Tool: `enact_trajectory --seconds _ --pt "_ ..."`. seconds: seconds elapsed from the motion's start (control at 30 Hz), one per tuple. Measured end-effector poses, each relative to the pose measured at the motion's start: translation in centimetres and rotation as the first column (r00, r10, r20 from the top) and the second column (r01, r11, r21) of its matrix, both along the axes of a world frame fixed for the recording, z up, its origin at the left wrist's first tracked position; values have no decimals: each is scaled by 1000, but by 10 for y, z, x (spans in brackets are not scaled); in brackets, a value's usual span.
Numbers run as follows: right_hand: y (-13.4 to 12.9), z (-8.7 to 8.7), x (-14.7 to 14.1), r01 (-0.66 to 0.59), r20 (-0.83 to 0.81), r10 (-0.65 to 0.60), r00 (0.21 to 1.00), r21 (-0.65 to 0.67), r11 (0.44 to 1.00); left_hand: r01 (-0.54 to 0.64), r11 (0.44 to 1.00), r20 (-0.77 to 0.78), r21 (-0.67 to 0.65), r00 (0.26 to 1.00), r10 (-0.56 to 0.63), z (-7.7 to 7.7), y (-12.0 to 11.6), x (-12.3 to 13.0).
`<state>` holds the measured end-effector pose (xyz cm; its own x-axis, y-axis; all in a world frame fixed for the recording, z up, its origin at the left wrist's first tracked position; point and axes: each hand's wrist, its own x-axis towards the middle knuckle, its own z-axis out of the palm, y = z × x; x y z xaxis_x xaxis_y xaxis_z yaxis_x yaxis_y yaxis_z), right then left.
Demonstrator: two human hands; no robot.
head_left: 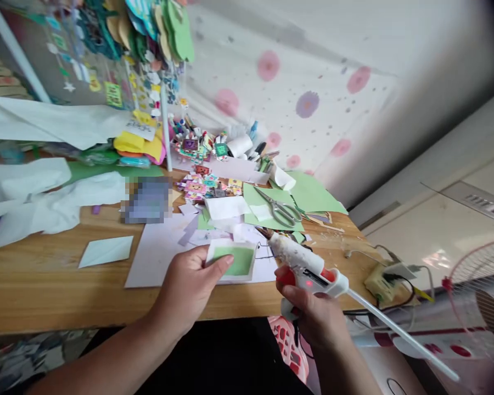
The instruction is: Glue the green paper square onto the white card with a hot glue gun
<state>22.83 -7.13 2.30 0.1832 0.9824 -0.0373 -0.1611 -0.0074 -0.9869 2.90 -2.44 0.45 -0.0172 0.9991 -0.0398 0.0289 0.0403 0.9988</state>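
Note:
My left hand (193, 282) pinches the left end of a small white-bordered green card (241, 262), thumb lying over its face. My right hand (313, 310) is wrapped around the handle of a white hot glue gun (296, 255) with a red trigger and a small red light. A long translucent glue stick (403, 332) sticks out of its back end. The gun's dark nozzle points up and left, just past the card's upper right corner, and does not touch it. Beneath the card lies a large pale sheet of paper (148, 263) on the wooden table (66, 302).
Scissors (280, 208) rest on green paper (319, 192) behind the glue gun. Several small paper cut-outs (195, 187) crowd the back. A folded white paper (106, 250) lies at left. A power strip (381, 282) with cables sits at the right edge, near a fan (483, 291).

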Motion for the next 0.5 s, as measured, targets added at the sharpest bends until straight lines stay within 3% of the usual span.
enact_trajectory --seconds 0.3,0.5 --pt "4 1 -27 -148 -38 148 988 -9 989 -9 1000 -8 -6 1000 9 3 2 -7" --pt "6 3 -36 -172 -35 171 985 -58 983 16 1000 -6 4 1000 -16 6 1 -11"
